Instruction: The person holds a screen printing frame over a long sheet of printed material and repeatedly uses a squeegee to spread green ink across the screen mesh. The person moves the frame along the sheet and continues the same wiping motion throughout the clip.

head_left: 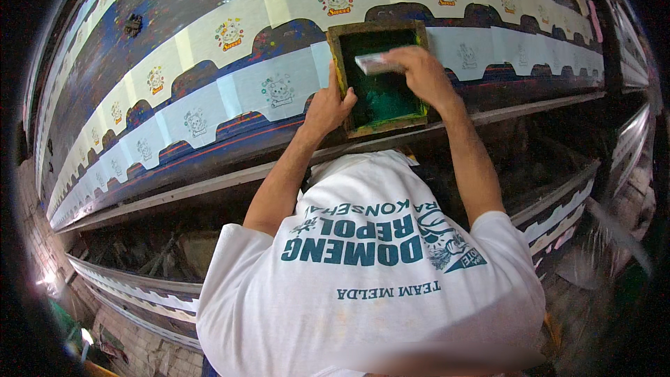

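I judge the wooden frame (387, 126) light, stiff, possibly ink-slick: grip its side rail, where the left hand (326, 106) clamps; the right hand (421, 73) grasps the pale squeegee (370, 63).

Frame (388, 127) — brown, yellow-smeared; mesh (380, 101) — dark green; table (171, 21) dark, paint-speckled; shirt (370, 276) white, teal-lettered.

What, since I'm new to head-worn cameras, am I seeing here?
No machine here: these are a person's bare hands. The one picture comes from a downward-looking fisheye camera on their head, so straight edges bend; the white T-shirt below is their own. On the long, paint-spotted table lie rows of pale sheets with animal pictures, coloured in one row, fainter in the nearer. The left hand is on the left side of a shallow frame, green inside. The right hand holds a pale block within it.
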A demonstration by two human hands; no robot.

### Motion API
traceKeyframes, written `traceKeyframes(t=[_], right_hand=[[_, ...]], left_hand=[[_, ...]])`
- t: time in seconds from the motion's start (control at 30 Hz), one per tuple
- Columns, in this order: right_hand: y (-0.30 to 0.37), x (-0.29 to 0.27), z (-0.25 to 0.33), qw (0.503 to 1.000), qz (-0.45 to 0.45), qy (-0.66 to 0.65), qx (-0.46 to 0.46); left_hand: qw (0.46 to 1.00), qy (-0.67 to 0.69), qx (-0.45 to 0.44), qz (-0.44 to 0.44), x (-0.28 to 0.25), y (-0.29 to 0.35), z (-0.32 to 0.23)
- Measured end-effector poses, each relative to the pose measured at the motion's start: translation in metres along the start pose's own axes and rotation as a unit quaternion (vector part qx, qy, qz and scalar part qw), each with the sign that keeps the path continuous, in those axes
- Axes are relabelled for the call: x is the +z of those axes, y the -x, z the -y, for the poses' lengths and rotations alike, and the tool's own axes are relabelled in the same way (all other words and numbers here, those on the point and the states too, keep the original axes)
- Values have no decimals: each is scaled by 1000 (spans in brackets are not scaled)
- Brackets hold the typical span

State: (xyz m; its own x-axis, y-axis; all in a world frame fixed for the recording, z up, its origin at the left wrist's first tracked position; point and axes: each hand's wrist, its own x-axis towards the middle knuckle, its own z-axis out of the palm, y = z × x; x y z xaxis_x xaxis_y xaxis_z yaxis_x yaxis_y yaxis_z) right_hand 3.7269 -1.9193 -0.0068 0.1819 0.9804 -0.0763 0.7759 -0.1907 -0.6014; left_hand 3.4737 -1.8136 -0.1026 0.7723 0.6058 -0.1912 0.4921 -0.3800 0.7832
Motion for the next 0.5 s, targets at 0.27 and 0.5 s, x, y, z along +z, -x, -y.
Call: traceKeyframes(t=[0.27, 0.5], right_hand=[[-4, 15, -11, 1000, -21, 7, 21], [87, 43, 24, 996, -7, 55, 73]], left_hand=[[998, -54, 2, 9, -1, -2, -4], [996, -80, 38, 1, 2, -3, -3]])
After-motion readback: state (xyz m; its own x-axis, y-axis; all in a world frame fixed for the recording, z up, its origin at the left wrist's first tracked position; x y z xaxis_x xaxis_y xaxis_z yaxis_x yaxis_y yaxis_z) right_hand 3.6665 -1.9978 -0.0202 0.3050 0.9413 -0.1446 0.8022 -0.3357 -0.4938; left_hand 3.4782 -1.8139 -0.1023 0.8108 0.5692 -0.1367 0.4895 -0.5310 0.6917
